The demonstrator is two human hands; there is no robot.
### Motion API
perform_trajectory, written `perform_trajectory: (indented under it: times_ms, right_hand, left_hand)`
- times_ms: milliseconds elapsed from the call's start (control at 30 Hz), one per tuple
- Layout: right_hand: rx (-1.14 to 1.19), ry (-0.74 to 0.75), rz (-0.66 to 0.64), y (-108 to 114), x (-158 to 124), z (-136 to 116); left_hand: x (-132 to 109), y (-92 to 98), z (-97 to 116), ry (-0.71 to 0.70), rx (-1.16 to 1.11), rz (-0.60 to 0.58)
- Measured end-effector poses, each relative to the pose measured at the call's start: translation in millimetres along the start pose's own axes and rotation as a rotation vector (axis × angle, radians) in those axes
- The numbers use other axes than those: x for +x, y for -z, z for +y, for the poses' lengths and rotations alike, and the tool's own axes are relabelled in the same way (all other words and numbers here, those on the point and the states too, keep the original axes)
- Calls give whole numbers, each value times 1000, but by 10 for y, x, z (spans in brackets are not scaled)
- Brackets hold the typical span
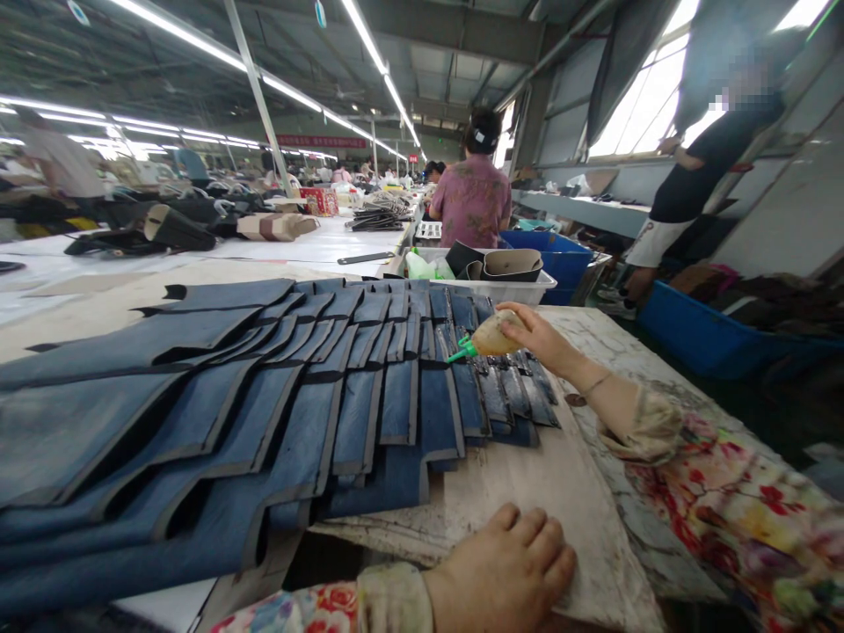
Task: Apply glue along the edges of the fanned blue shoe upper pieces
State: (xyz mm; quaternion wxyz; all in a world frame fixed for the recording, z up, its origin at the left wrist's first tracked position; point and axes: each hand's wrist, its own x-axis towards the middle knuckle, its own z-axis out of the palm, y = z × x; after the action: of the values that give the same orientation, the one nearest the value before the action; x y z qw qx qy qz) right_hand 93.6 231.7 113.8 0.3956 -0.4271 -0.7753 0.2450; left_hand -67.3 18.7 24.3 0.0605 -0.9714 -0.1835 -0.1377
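In my right hand (537, 338) is a yellowish squeeze bottle (496, 336) with a green nozzle, tilted so the tip points down and left. The tip is close above overlapping blue leather-like pieces (369, 400) with dark grey edges, fanned out in rows over the table. Wet, shiny streaks show on the pieces at the right end (501, 391). My left hand (511, 563) rests palm down on the pale worn board (567, 492) at the near edge, fingers lying flat, with nothing in it.
Behind the pieces stands a white bin (488, 286) with dark and beige parts. Blue bins (738, 338) sit on the floor at right. One person (469, 198) sits ahead, another (705, 167) stands at right. Bags (181, 227) and dark strips (379, 214) lie on the white table.
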Motion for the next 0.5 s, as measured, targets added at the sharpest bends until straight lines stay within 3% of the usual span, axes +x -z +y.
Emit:
perform_trajectory:
  times_ms: [500]
  right_hand:
    - [103, 19, -33, -2, -252, 2]
  left_hand:
    - [-7, -5, 9, -5, -10, -18]
